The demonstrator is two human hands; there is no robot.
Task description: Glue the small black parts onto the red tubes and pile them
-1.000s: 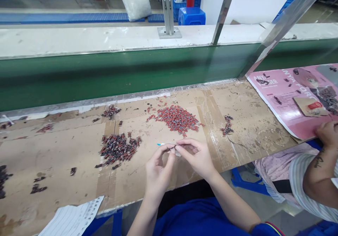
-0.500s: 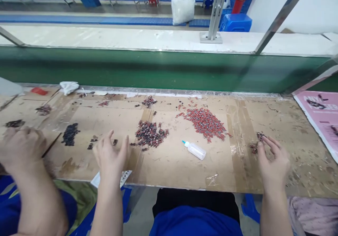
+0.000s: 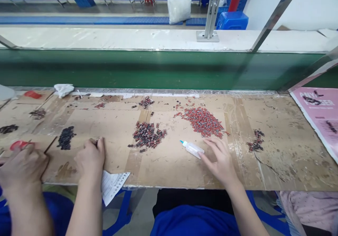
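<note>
My left hand [image 3: 91,155] is closed on the cardboard-covered bench, with a small dark part [image 3: 97,143] just showing between thumb and forefinger. Left of it lies a pile of small black parts [image 3: 66,138]. My right hand [image 3: 218,158] has its thumb and fingers apart around the base end of a clear squeeze bottle [image 3: 193,149] with a blue tip; whether they touch it I cannot tell. Beyond that hand is a heap of small red-and-silver pieces [image 3: 203,120]. Between my hands sits a pile of dark-and-red pieces [image 3: 148,135].
A co-worker's hand [image 3: 23,164] works at the far left beside a red cap-like piece [image 3: 19,144]. A small cluster of pieces [image 3: 255,144] lies to the right, and a pink printed sheet [image 3: 320,113] beyond. White paper [image 3: 112,185] hangs over the front edge. A green panel [image 3: 158,69] borders the back.
My right hand has left the small cluster at the right and come over to the bottle, fingers spread. My left hand has shifted left and closed. The white paper is more exposed.
</note>
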